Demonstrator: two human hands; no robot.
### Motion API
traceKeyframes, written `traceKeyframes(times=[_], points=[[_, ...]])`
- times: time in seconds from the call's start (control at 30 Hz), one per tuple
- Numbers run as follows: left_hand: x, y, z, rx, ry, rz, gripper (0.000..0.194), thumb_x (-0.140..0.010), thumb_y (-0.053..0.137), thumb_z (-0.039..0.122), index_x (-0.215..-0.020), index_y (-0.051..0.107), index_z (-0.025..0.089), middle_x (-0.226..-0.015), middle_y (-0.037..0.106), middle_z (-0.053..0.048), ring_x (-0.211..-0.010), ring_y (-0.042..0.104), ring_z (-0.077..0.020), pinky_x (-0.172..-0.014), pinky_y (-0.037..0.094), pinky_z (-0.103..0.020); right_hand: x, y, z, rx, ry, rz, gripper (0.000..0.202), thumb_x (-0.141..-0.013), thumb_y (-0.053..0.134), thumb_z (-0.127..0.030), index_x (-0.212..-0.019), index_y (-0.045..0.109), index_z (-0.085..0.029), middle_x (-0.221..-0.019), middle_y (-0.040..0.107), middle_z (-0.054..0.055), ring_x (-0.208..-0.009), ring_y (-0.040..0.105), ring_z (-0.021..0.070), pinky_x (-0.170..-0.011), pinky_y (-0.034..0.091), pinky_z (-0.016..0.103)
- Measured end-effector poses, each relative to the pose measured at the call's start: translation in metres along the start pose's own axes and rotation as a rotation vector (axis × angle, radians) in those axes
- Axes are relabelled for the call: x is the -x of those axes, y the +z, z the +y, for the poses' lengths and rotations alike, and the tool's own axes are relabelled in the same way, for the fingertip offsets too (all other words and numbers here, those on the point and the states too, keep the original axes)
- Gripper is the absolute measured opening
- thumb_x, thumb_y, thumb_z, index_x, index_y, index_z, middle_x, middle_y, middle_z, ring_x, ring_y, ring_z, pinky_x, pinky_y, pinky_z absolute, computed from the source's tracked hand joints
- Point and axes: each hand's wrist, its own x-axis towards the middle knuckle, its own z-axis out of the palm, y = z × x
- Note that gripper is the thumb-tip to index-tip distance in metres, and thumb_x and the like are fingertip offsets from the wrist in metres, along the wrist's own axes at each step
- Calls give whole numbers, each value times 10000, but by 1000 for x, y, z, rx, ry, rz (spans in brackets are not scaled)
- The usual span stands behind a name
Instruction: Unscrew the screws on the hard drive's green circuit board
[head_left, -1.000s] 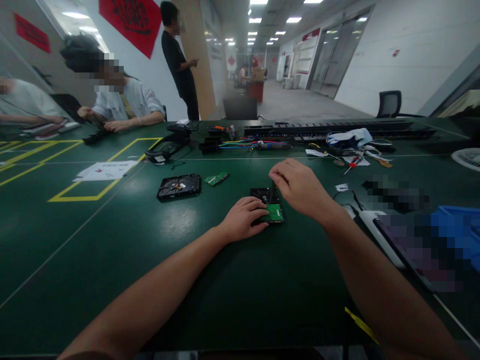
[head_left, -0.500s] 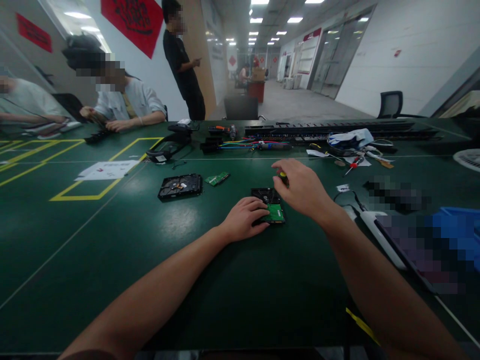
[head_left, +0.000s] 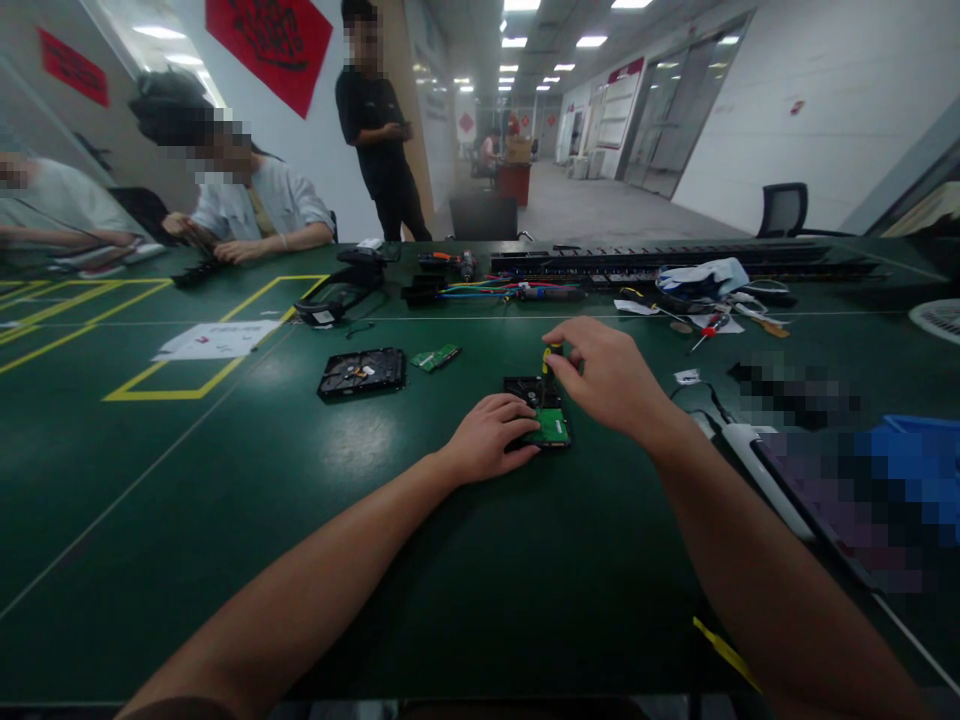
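Note:
On the green table lies a hard drive (head_left: 523, 389) with a green circuit board (head_left: 551, 428) on its upper face. My left hand (head_left: 491, 437) grips the drive from the left, its fingers lying over the board's edge. My right hand (head_left: 607, 375) is closed around the yellow-and-black handle of a screwdriver (head_left: 553, 358). The screwdriver stands upright over the drive, its shaft reaching down near the board's upper edge; whether the tip touches cannot be made out. To the left are a second hard drive (head_left: 361, 374) and a loose green circuit board (head_left: 436, 358).
Farther back lie a power drill (head_left: 448, 263), coloured wires (head_left: 476, 291) and a headset-like black strap (head_left: 337, 290). A red screwdriver (head_left: 709, 332) is at the right, near a blue bin (head_left: 911, 470). A person in black (head_left: 375, 125) stands beyond the table; others sit at the left.
My right hand has tipped the screwdriver upright, so its handle and shaft now show above the drive. My left hand stays put. The standing person has turned and shifted slightly right.

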Motion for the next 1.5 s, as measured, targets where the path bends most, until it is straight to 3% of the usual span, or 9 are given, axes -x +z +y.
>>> traceKeyframes(times=[0.27,0.43,0.63,0.83,0.97,1.17,1.3,1.5], points=[[1,-1,1,6,-4,6,341,-982,697,420,-1275,745,253,-1318,722,-97,-1317,613,-306,-1154,487,-526,0,1,-2,31,73,27,108,-981,640,-307,-1024,693,-223,-1069,681,102,-882,639,244,-835,488,401],[1,-2,2,10,-10,9,339,-978,700,418,-1272,749,256,-1310,722,-100,-1321,610,-309,-1150,487,-535,-1,0,-2,53,58,-4,124,-956,612,-201,-1049,692,-220,-1073,711,110,-967,658,279,-895,491,432],[2,-2,1,-3,-2,8,345,-991,685,435,-1270,747,241,-1326,710,-105,-1324,608,-307,-1156,485,-527,-1,0,0,42,72,11,255,-940,595,-156,-1177,687,-180,-1164,758,122,-920,684,261,-903,508,429],[1,-1,1,-1,-7,13,344,-976,703,427,-1270,754,256,-1321,706,-112,-1305,616,-311,-1140,496,-541,-1,2,1,33,49,14,197,-980,613,-238,-1126,735,-188,-1148,765,127,-1027,689,288,-944,510,438],[1,-1,1,-6,-2,14,342,-983,695,430,-1269,752,251,-1319,708,-110,-1319,610,-314,-1146,494,-539,-1,1,-1,56,78,32,175,-1003,616,-337,-1041,740,-220,-1069,757,112,-949,678,280,-872,508,433],[1,-1,0,-23,5,13,342,-992,684,438,-1260,750,236,-1321,707,-104,-1308,616,-306,-1159,484,-517,-1,-2,-3,50,52,37,173,-959,585,-205,-1055,729,-196,-1090,779,106,-891,688,252,-874,505,416],[1,-1,0,-17,1,2,346,-999,674,448,-1272,746,249,-1321,704,-103,-1317,609,-306,-1152,488,-522,-1,-1,-2,42,87,42,187,-945,592,-199,-1078,724,-199,-1029,790,84,-824,688,235,-822,510,394],[0,-3,2,-17,4,12,338,-993,686,435,-1262,748,239,-1312,711,-102,-1307,614,-307,-1149,488,-517,-2,-1,-2,44,59,31,144,-990,630,-296,-1029,748,-222,-1077,775,95,-963,695,268,-896,508,420]])
